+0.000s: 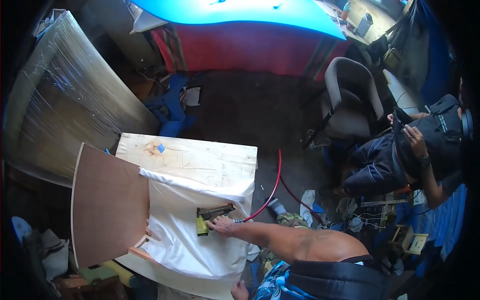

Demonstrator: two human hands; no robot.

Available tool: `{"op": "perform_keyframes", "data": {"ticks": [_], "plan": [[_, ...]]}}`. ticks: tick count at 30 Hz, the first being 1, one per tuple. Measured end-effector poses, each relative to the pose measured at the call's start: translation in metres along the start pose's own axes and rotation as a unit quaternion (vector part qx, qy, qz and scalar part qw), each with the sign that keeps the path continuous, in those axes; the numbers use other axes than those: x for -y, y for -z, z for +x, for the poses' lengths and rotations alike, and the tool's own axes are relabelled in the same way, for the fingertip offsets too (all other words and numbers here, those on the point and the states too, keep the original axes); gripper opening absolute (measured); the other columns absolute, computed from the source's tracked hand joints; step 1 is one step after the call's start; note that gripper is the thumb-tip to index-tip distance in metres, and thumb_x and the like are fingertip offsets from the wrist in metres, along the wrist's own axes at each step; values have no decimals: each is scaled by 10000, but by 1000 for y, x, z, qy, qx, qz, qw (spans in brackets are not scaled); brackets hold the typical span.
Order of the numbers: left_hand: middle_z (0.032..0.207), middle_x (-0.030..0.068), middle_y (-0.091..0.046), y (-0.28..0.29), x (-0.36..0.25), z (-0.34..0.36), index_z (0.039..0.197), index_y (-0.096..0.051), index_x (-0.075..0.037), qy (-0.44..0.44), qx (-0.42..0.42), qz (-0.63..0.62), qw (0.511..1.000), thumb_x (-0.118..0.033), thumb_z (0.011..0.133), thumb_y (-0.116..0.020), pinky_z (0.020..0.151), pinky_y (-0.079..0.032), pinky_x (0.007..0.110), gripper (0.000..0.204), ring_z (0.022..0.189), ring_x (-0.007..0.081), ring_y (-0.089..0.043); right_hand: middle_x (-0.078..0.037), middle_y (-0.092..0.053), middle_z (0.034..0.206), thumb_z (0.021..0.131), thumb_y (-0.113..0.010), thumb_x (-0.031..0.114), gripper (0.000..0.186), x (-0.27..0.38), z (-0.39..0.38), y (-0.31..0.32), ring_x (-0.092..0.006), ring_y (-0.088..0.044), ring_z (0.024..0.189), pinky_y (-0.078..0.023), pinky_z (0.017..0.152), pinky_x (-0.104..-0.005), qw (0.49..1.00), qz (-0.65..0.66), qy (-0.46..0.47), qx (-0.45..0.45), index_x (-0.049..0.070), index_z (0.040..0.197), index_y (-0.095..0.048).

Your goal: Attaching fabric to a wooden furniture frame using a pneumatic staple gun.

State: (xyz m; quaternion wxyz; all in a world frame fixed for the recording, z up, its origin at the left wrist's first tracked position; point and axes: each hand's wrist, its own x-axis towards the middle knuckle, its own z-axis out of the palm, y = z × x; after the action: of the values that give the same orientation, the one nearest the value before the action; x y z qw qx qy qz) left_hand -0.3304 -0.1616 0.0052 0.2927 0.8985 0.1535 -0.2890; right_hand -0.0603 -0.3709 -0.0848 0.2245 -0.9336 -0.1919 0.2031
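My right hand (223,226) is closed around a green-and-black air-powered staple gun (202,226), which lies on its side against white fabric (175,215). A red air hose (272,192) runs from the tool beside my wrist and curves down to the floor. The fabric drapes over a curved wooden furniture frame, wrinkled at its lower part and folded along the upper edge. A curved brown board (111,210) adjoins the fabric on the left. My left hand (239,291) shows only partly at the lower edge, right of the frame; its fingers are mostly hidden.
A pale wooden tabletop (200,160) lies beyond the fabric. At the right a seated person (425,145) holds a dark object near a grey chair (355,95). A plastic-wrapped panel (70,95) leans at the left. Behind stands a red-draped table (250,50) with a blue sheet.
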Motion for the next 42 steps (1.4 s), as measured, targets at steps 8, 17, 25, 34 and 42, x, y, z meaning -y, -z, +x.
{"op": "perform_keyframes", "data": {"ticks": [8,17,25,34,42], "plan": [[942,230,-695,-69,92,47,996,-691,-23,-145,75,111,980,-295,890,-669,795,-533,468,293,900,393,-670,-135,-549,1219,897,-510,160,396,-31,-36,31,-290,-558,1112,-484,852,-439,996,39,20,-79,84,1286,-498],[931,176,-703,-101,-149,118,989,-693,-64,-138,34,32,989,-301,915,-625,781,-527,445,257,876,356,-675,-188,-637,1142,853,-599,226,355,-185,-320,27,-369,-647,1039,-537,861,-479,981,88,-142,99,75,1173,-592],[933,177,-710,-190,-268,121,915,-719,-74,-184,134,102,968,-374,841,-670,794,-518,445,313,903,356,-671,-229,-664,1137,887,-606,308,412,-306,-500,54,-399,-617,1088,-489,936,-470,919,207,-334,26,28,1189,-624],[931,160,-727,-239,-305,167,887,-766,-96,-151,206,196,947,-395,822,-671,797,-531,442,321,880,332,-691,-218,-650,1185,916,-598,257,380,-361,-418,169,-393,-607,1114,-484,945,-453,936,234,-261,27,44,1230,-615],[1042,110,-738,-274,-428,292,945,-783,-115,-272,317,385,823,-253,906,-542,823,-561,397,280,906,246,-720,-197,-653,1212,930,-613,311,452,-509,-361,259,-350,-607,1163,-479,1000,-401,911,291,-290,-20,40,1291,-588]]}}
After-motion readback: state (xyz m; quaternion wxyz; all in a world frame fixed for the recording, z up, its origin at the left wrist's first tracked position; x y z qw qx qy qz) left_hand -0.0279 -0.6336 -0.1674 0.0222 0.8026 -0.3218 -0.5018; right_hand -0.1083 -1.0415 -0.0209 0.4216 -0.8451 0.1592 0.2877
